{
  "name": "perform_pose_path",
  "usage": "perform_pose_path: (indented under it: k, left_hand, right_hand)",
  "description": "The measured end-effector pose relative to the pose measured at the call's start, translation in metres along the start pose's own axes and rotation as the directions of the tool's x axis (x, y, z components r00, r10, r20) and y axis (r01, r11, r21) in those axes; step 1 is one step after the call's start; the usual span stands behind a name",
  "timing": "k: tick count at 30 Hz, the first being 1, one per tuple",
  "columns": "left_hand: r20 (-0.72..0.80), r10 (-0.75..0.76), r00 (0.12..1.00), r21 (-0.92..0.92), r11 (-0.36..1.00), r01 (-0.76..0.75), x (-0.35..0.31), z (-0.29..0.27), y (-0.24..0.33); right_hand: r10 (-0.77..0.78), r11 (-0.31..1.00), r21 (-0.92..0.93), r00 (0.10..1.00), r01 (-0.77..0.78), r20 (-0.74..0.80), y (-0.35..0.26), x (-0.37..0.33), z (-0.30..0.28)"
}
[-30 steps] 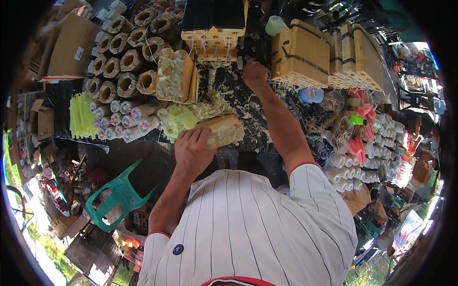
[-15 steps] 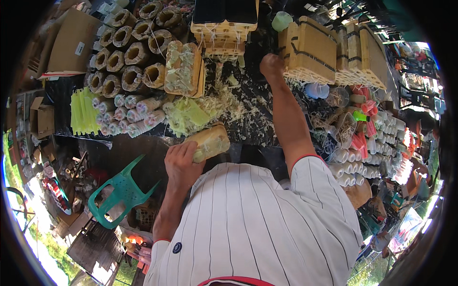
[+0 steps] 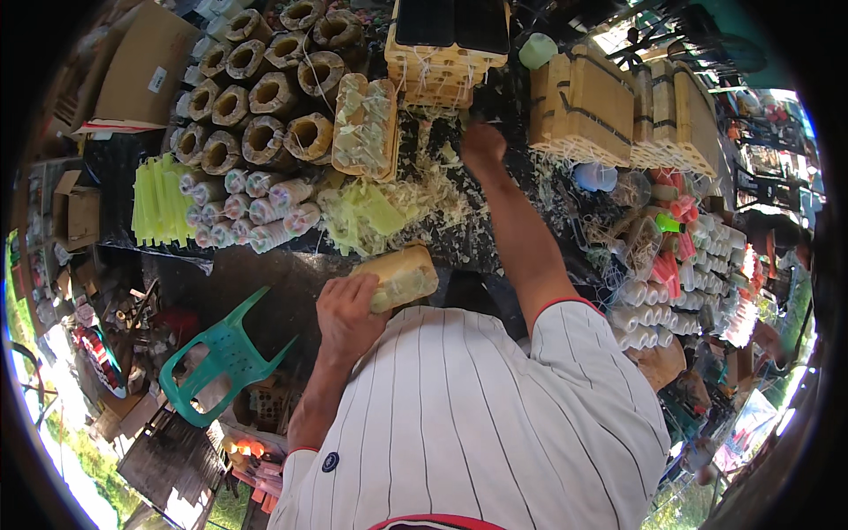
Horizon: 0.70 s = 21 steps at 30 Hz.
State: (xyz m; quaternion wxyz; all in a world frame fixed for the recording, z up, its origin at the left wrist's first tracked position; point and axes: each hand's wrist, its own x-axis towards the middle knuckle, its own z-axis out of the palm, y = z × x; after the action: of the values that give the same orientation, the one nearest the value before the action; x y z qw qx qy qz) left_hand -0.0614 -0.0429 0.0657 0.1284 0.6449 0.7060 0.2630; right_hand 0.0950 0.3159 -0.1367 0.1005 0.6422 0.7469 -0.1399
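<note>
My left hand (image 3: 349, 309) is wrapped round the near end of a tan, wax-smeared block (image 3: 408, 276) with rounded corners, just in front of my shirt at the table's near edge. My right hand (image 3: 484, 150) is over the black-covered table, beyond a heap of shavings, curled and slightly blurred; whatever it may hold is hidden. Yellow-green wax pieces and pale shavings (image 3: 375, 210) lie just past the block. A similar block (image 3: 364, 124) with a lumpy pale coating lies farther left. Ahead of my right hand stands a stack of tan perforated blocks (image 3: 437, 75) with strings hanging from it.
Tan hollow tubes (image 3: 265, 93) are stacked at the left, above wrapped candle-like rolls (image 3: 265, 212) and yellow-green sticks (image 3: 161, 201). Strapped tan blocks (image 3: 583, 102) stand at the right, with white rolls (image 3: 649, 314) nearer. A green plastic chair (image 3: 225, 358) is at lower left.
My right hand has moved left and slightly nearer, away from the strapped blocks. My left hand still grips the block. The whole view has shifted a little.
</note>
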Motion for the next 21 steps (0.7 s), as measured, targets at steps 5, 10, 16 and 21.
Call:
perform_pose_path:
  k: [5, 10, 16, 21]
  left_hand:
    - [0.000, 0.031, 1.000, 0.003, 1.000, -0.031, 0.009, -0.003, -0.007]
    - [-0.059, 0.038, 0.998, 0.032, 0.999, -0.036, 0.014, -0.008, -0.008]
    - [-0.053, 0.008, 0.999, 0.052, 0.999, -0.005, 0.016, -0.007, -0.001]
    - [-0.038, -0.060, 0.997, 0.068, 0.996, 0.063, 0.017, 0.001, 0.006]
  right_hand:
    - [-0.473, 0.878, 0.057, 0.880, 0.475, -0.041, -0.067, -0.109, 0.011]
    - [-0.353, 0.935, -0.020, 0.934, 0.355, 0.059, -0.021, -0.100, -0.058]
    - [0.074, 0.995, -0.058, 0.994, -0.079, -0.077, 0.043, -0.048, 0.003]
    - [-0.435, 0.899, 0.126, 0.888, 0.419, 0.151, -0.034, -0.105, -0.001]
